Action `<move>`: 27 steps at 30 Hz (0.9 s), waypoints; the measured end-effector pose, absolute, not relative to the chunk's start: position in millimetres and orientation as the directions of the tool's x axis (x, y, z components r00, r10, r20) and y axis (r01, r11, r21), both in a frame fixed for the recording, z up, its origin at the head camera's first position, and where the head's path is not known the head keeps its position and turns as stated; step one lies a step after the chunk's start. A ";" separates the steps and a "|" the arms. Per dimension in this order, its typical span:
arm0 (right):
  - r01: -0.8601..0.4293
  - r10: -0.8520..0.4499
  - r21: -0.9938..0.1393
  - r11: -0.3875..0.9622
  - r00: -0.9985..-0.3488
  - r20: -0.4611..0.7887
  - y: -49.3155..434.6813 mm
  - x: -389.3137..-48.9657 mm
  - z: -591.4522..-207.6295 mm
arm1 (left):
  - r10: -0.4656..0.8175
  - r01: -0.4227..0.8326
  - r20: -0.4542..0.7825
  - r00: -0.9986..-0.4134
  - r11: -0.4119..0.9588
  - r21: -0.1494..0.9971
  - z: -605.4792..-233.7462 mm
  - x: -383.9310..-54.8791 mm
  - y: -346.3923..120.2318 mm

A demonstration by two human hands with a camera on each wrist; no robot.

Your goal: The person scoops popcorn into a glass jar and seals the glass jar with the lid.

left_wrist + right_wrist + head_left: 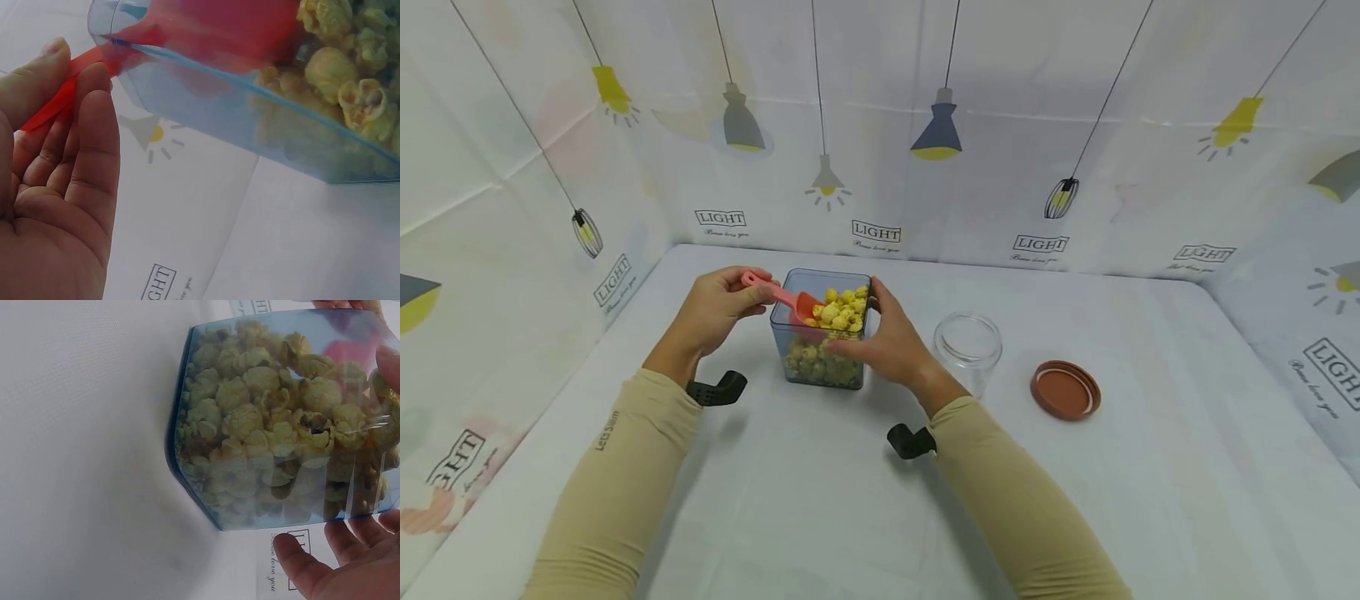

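Note:
A clear bluish square container (781,337) holds yellow popcorn (841,313). My left hand (718,304) pinches the handle of a pink-red scoop (805,305) between thumb and fingers. The scoop's bowl lies inside the container, against the popcorn. In the left wrist view the handle of the scoop (53,103) passes over the container's rim. My right hand (891,337) grips the container from its right side, thumb across the near wall and fingers along the far side. Through the wall in the right wrist view, popcorn (250,425) shows packed.
Right of the container stands a clear round jar (967,350) without a lid. A brown-red round lid (1065,390) lies farther right on the white table (820,500). Behind hangs a white cloth (865,100) printed with lamps.

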State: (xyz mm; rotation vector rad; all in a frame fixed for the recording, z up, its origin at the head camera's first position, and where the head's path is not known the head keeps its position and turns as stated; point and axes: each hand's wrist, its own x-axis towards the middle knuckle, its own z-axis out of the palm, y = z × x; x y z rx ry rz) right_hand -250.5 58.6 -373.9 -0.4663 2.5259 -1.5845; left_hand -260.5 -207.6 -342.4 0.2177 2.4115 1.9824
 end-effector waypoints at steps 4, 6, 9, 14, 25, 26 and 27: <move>-0.193 -0.323 -0.895 0.403 -0.945 0.058 58.1 -249.8 -374.1 | 0.113 0.101 0.084 -0.990 0.157 0.982 -342.1 -260.4 -210.6; -0.196 -0.323 -0.894 0.402 -0.945 0.062 58.1 -249.6 -374.0 | 0.112 0.095 0.081 -0.990 0.136 0.986 -342.3 -259.7 -211.4; -0.201 -0.322 -0.893 0.404 -0.944 0.067 58.1 -249.8 -374.0 | 0.110 0.075 0.062 -0.992 0.114 0.991 -343.6 -258.2 -212.0; -0.199 -0.325 -0.894 0.402 -0.944 0.064 58.5 -250.1 -374.4 | 0.106 0.057 0.049 -0.993 0.079 0.995 -347.0 -256.7 -213.4; -0.206 -0.334 -0.899 0.386 -0.940 0.072 59.1 -251.8 -376.4 | 0.113 0.055 0.066 -0.991 -0.101 0.993 -354.1 -257.8 -212.6; -0.205 -0.334 -0.900 0.384 -0.940 0.072 59.1 -251.8 -376.4 | 0.114 0.054 0.068 -0.991 -0.119 0.991 -355.1 -257.9 -212.4; -0.204 -0.335 -0.901 0.383 -0.940 0.070 59.2 -251.8 -376.4 | 0.115 0.053 0.069 -0.991 -0.134 0.990 -356.1 -258.2 -211.8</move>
